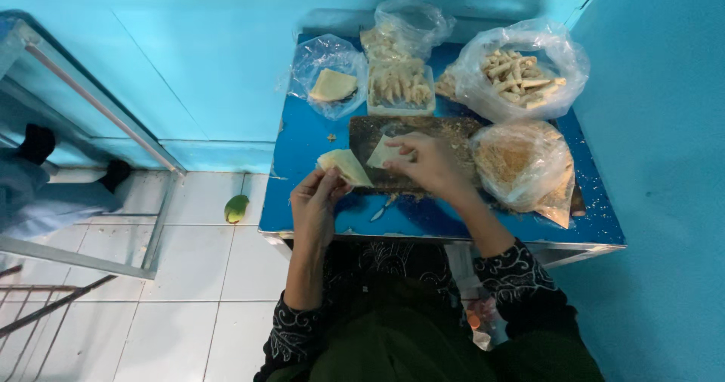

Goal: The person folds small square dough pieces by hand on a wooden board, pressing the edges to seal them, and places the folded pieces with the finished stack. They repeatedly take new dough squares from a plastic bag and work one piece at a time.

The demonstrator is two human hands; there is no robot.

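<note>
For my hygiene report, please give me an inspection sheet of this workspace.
Surface: small blue table, crumbs scattered.
Job's things: pale wrapper sheets, one at each hand, over a dark board.
Clutter: tray of rolled sticks; bags of rolls, crumbs and spare sheets; knife.
Grippers: left hand pinches a sheet; right hand holds another.
Cables: nothing seen.
Surroundings: turquoise walls, white tiled floor, green fruit on it.

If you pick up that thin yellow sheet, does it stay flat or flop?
Probably flops: the sheet in the left hand looks thin and bends at its edge. Likely light, since fingertips alone hold it. It may tear easily, being so thin.
</note>
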